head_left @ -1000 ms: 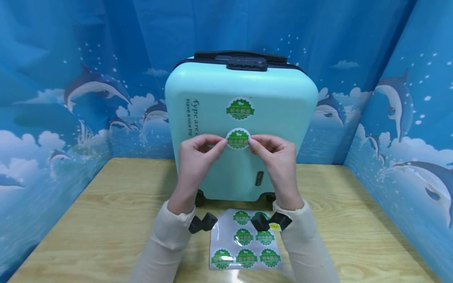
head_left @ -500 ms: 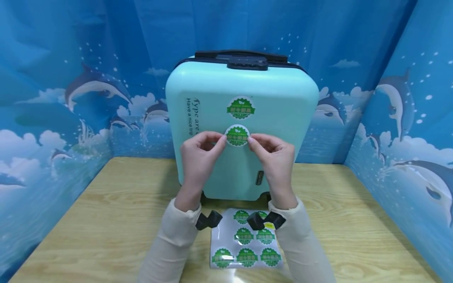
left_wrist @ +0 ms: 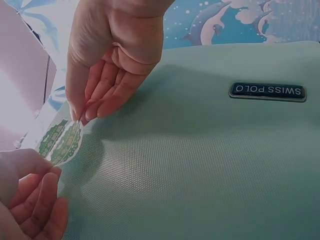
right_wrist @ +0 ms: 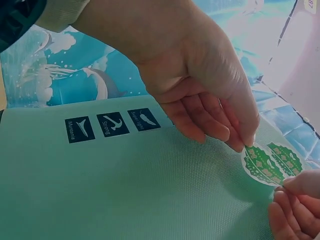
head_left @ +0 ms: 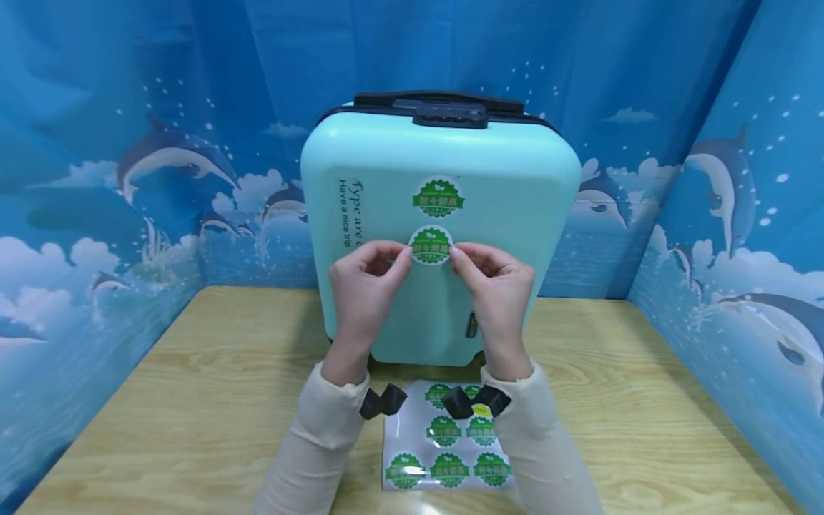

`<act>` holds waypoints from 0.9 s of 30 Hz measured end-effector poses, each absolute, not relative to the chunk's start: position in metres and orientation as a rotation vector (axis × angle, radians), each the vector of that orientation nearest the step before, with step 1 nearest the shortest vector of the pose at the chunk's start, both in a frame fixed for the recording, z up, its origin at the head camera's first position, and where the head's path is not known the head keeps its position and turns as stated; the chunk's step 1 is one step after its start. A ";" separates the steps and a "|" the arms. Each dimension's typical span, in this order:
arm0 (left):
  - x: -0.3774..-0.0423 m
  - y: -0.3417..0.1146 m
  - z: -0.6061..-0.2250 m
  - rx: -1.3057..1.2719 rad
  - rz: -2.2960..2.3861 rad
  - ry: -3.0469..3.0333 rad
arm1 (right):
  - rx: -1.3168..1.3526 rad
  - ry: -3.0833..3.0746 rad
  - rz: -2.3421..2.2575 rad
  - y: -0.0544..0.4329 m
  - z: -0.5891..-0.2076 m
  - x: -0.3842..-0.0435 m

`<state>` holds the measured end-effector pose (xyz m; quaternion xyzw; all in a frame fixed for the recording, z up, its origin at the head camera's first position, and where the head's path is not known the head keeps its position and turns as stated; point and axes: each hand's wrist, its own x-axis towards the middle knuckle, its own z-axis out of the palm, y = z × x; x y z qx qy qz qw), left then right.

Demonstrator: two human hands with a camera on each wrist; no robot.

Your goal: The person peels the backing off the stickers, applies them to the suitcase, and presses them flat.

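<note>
A round green-and-white sticker (head_left: 431, 244) is stretched flat between both hands in front of a mint-green suitcase (head_left: 399, 315). My left hand (head_left: 365, 290) pinches its left edge between thumb and forefinger; my right hand (head_left: 496, 290) pinches the opposite edge. The same held sticker (right_wrist: 259, 167) shows close to the suitcase face in the right wrist view; whether it touches, I cannot tell. Just above it, a matching sticker (head_left: 438, 197) lies on the suitcase. In the left wrist view, my left hand (left_wrist: 30, 195) is at lower left, with my right hand (left_wrist: 117, 55) above.
On the wooden table (head_left: 244, 400), between the forearms, lies a sheet (head_left: 404, 425) bearing several green stickers. The suitcase stands upright with a black handle (head_left: 438, 100) on top. Blue curtains (head_left: 257, 64) with printed dolphins hang behind and at both sides.
Both hands have raised the held sticker slightly, closer to the one above it. The forearms have drawn a little nearer to each other. Both pinches continue.
</note>
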<state>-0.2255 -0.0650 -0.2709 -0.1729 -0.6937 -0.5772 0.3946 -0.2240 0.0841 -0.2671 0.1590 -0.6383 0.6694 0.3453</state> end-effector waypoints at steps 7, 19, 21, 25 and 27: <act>-0.226 -0.064 -0.272 -0.449 -1.480 -1.759 | 0.404 -1.665 1.726 0.085 -0.268 -0.224; -0.228 -0.064 -0.271 -0.439 -1.493 -1.775 | 0.398 -1.683 1.660 0.084 -0.268 -0.225; -0.228 -0.064 -0.271 -0.437 -1.490 -1.776 | 0.396 -1.688 1.648 0.084 -0.268 -0.225; -0.230 -0.064 -0.272 -0.432 -1.484 -1.777 | 0.392 -1.685 1.643 0.084 -0.269 -0.225; -0.230 -0.064 -0.272 -0.432 -1.478 -1.778 | 0.392 -1.679 1.646 0.084 -0.269 -0.226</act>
